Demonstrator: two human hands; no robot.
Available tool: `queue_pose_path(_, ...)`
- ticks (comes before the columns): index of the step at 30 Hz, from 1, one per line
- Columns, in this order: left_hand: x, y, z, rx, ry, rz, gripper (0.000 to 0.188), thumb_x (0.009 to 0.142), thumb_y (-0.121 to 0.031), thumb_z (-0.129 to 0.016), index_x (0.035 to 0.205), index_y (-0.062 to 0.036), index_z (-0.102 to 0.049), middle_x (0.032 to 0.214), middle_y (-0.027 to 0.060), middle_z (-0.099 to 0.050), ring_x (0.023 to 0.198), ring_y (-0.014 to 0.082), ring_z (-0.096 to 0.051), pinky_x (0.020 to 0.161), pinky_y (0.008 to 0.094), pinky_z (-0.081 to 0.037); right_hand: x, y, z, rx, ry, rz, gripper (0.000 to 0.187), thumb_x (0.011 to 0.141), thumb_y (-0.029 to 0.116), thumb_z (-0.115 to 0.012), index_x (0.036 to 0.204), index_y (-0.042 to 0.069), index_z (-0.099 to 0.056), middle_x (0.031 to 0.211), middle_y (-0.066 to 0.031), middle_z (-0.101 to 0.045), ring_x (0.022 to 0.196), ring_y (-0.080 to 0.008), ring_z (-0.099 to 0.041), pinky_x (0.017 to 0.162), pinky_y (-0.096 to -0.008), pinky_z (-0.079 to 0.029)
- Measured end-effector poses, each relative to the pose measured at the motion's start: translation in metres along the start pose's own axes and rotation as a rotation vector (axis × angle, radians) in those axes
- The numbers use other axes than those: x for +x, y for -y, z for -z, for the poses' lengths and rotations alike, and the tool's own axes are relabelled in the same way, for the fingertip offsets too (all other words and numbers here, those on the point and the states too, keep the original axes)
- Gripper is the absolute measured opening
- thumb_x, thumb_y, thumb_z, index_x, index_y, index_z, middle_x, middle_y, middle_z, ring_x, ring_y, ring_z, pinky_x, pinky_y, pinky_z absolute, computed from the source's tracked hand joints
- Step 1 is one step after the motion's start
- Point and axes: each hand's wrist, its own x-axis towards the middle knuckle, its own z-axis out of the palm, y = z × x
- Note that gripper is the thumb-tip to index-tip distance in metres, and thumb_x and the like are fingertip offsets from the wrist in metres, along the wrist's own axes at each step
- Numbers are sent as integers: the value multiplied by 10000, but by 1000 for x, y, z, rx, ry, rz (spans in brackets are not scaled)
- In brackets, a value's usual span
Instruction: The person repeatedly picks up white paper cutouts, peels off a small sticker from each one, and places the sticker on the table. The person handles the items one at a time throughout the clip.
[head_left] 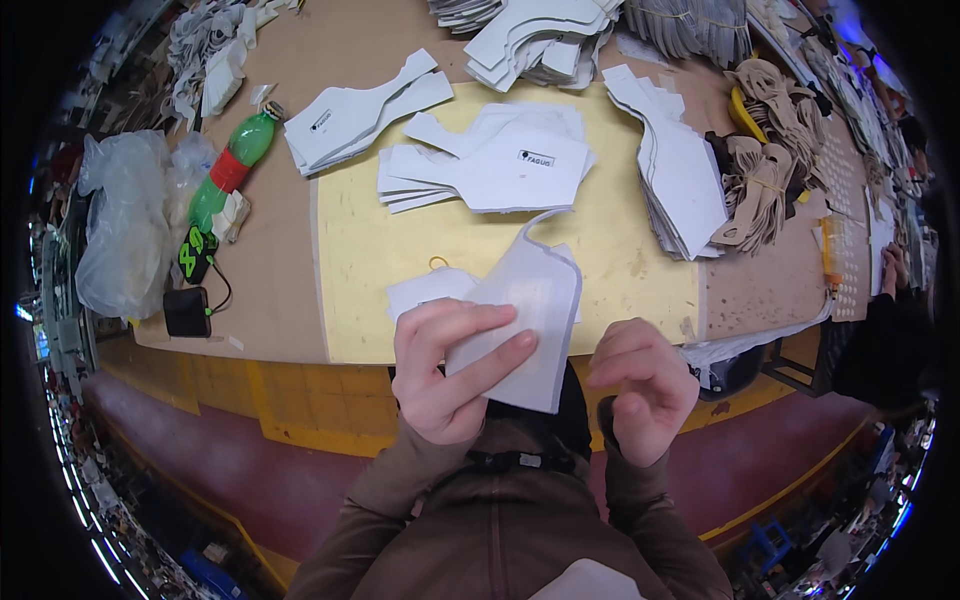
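The left hand point(445, 365) holds a thin white piece point(525, 325) between its fingers and the thumb, which is hidden behind it; two fingers lie stretched across the front face. The piece stands tilted in front of the body, at the near edge of the surface point(270, 310), with a grey edge down its right side and a narrow top end that curls over to the right. The right hand point(645, 390) is half curled just beside the piece, thumb and fingers parted, touching nothing that I can see.

Beyond the left hand, a white sheet point(425, 288) lies on a yellow sheet point(640, 310), partly covered from view, with a small yellow loop point(438, 262) at its far edge. Farther off, a fanned pile of white cut pieces point(520, 170) is spread between a left stack point(345, 125) and a long right stack point(675, 185). Bundles of beige straps point(760, 190) sit to the right of that stack. On the left, a green bottle point(230, 170) with a red label lies near a clear plastic bag point(125, 235) and a black device point(187, 312) with a cable plugged in
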Motion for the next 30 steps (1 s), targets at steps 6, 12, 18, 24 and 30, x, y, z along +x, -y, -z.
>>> queue_pose_path(6,4,4,-6,119,92,-10,503,650,-20,-636,1108,-143,-802,1161,52,-686,1024,263,-571,894,368,-497,1,11,-3,-126,90,-211,58,852,-46,-696,906,-26,-699,871,-99,-675,845,-199,-622,761,-304,-479)
queue_pose_path(12,10,1,-6,153,196,-23,460,657,-63,-714,1105,-129,-791,1161,54,-679,1029,263,-572,921,382,-470,-5,4,-5,-75,33,-356,36,860,-39,-676,887,-60,-665,879,-81,-625,820,-151,-564,776,-262,-426)
queue_pose_path(18,12,-29,26,-4,200,-5,260,731,-82,-816,980,-23,-771,1117,127,-693,984,321,-609,940,451,-474,-8,5,-7,-67,44,-285,34,870,-41,-688,884,-53,-660,878,-71,-617,819,-146,-553,760,-264,-423)
queue_pose_path(24,10,-35,24,2,220,76,199,731,-1,-828,914,0,-748,916,127,-738,746,212,-726,603,296,-560,-9,6,-21,-315,48,-88,67,859,-23,-718,909,0,-681,856,-91,-641,791,-237,-591,707,-322,-467)
queue_pose_path(30,-2,-43,28,102,322,109,186,782,2,-760,959,4,-702,941,104,-724,702,225,-715,583,298,-559,-19,8,-32,-627,83,19,108,807,-49,-724,874,18,-673,817,-93,-617,756,-280,-565,660,-366,-452)
